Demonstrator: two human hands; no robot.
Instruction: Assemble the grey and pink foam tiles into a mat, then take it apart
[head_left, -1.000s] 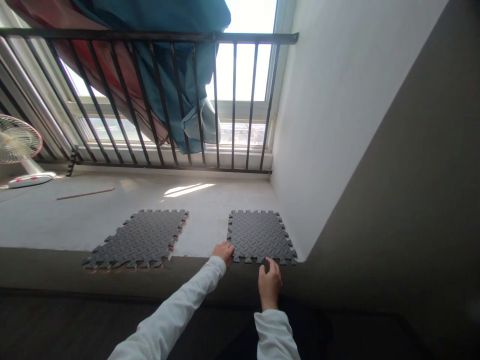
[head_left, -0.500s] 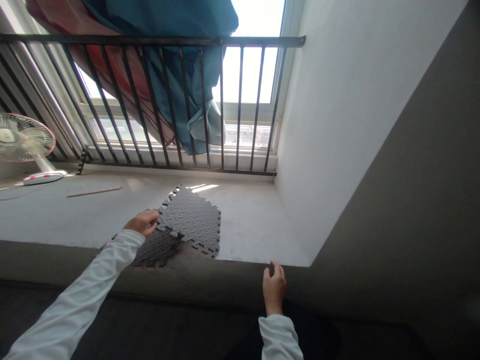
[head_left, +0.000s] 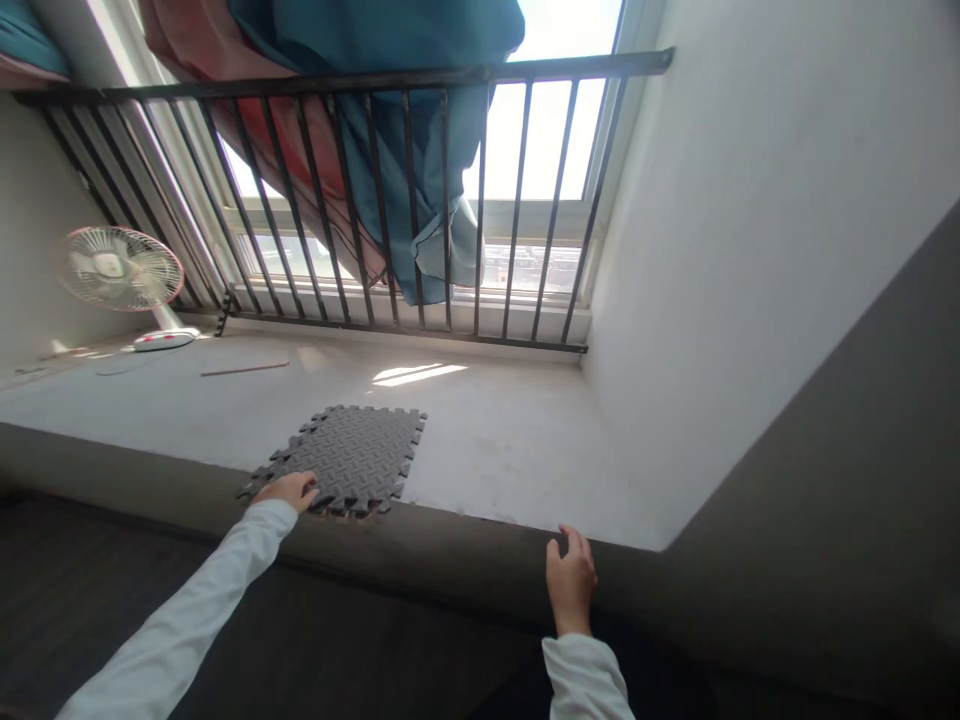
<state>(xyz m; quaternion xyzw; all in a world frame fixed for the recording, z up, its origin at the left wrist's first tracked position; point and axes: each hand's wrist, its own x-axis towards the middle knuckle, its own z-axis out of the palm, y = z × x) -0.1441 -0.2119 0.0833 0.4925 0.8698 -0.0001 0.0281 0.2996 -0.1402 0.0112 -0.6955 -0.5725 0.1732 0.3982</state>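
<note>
A grey interlocking foam mat tile (head_left: 356, 450) with a ribbed surface and toothed edges lies on the white window ledge. Toothed edges of a second tile (head_left: 259, 478) peek out at its left, mostly covered by the upper one. My left hand (head_left: 289, 490) is closed at the near left corner of the upper tile, its fingers curled on the edge. My right hand (head_left: 571, 575) holds nothing; its fingers are apart, with the fingertips at the front edge of the ledge (head_left: 510, 460).
A black metal railing (head_left: 345, 83) runs behind the ledge, with blue and pink cloth (head_left: 390, 150) hanging behind it before the window. A small fan (head_left: 124, 268) stands at the far left. A thin stick (head_left: 244, 369) lies on the ledge. A white wall (head_left: 720, 250) closes the right side.
The upper tile has come down from a tilted pose and turned, covering most of the lower one. My left hand moved down with it. The camera view shifted left; my right hand stays at the edge.
</note>
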